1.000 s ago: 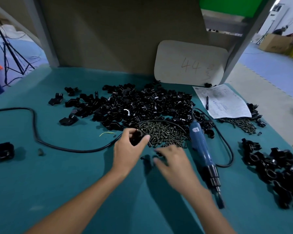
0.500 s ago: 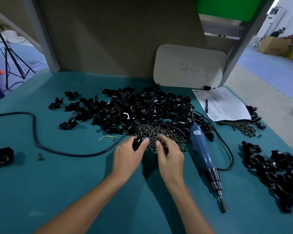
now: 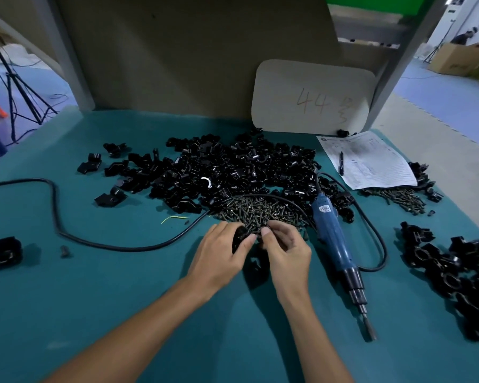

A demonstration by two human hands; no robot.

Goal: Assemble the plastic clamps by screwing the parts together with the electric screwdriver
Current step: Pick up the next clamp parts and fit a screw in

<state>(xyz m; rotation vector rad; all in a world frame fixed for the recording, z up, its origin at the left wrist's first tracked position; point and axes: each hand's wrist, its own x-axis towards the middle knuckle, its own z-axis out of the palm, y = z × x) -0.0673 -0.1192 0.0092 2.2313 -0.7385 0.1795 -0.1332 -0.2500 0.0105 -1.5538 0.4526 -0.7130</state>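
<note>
Both hands [image 3: 256,251] at screw pile [image 3: 260,210], clamp part [image 3: 239,236] in left.

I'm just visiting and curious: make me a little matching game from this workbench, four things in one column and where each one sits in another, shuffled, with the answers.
Things:
1. blue electric screwdriver
2. black pen
3. heap of dark metal screws
4. single black plastic clamp part

Places:
A. on the printed paper sheet
B. held in the left hand
C. lying on the teal table, right of the right hand
D. just beyond both hands' fingertips

Pairs: 1-C, 2-A, 3-D, 4-B
</note>
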